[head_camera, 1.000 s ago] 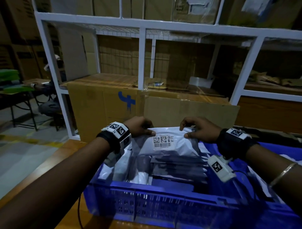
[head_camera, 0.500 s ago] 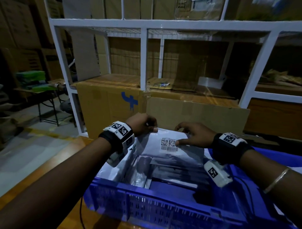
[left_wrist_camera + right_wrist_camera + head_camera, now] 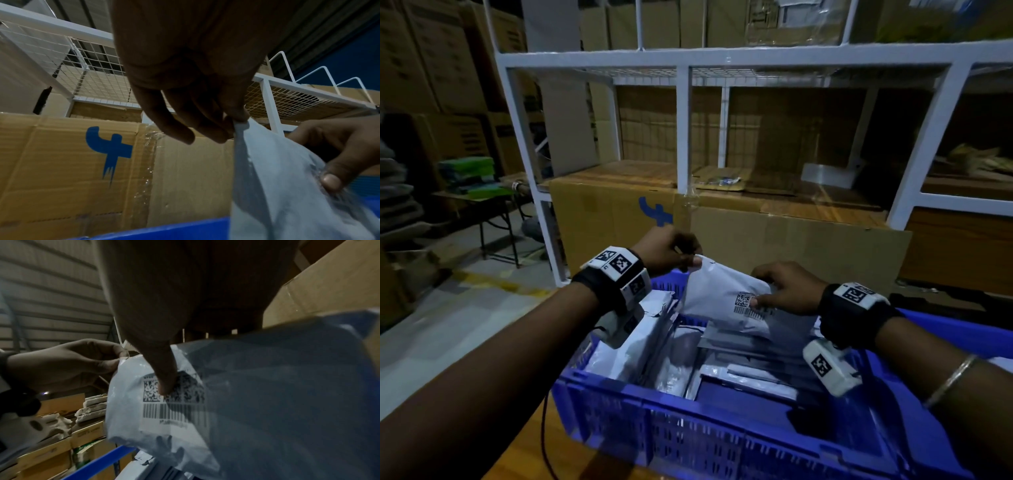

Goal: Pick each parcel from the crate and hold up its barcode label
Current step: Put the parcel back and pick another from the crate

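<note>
Parcel (image 3: 722, 301), a soft white poly mailer, held tilted just above the blue plastic crate (image 3: 688, 442), far side. Left hand (image 3: 664, 251) pinches its upper left corner between curled thumb and fingertips. Right hand (image 3: 787, 287) grips the right edge, thumb (image 3: 166, 378) pressed flat on the barcode label (image 3: 174, 402), partly covering the square code; bars below it show. Mailer surface smooth, glossy, slightly puffed. More flat white and grey mailers lie stacked inside the slotted-wall crate. Taped brown corrugated carton (image 3: 619, 219) with blue mark stands beyond, under a white metal rack (image 3: 683, 137).
</note>
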Available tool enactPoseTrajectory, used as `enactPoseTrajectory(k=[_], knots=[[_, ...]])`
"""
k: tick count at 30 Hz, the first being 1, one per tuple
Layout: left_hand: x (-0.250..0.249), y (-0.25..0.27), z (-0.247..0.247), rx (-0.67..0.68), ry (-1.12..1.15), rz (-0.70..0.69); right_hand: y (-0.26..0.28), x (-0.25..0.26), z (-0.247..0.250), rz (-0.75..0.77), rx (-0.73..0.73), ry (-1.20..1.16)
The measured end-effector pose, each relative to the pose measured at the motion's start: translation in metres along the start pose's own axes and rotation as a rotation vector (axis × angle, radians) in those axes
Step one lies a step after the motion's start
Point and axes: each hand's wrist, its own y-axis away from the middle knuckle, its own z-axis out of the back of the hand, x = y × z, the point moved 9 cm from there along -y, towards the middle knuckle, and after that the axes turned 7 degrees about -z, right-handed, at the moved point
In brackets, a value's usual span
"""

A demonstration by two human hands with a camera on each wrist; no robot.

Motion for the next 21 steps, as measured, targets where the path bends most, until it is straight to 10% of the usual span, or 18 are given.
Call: enactPoseTrajectory(k=[21], knots=[[-0.003, -0.004, -0.009, -0.067, 0.281, 0.118, 0.003, -0.006, 0.034, -0.148, -0.232, -0.54]])
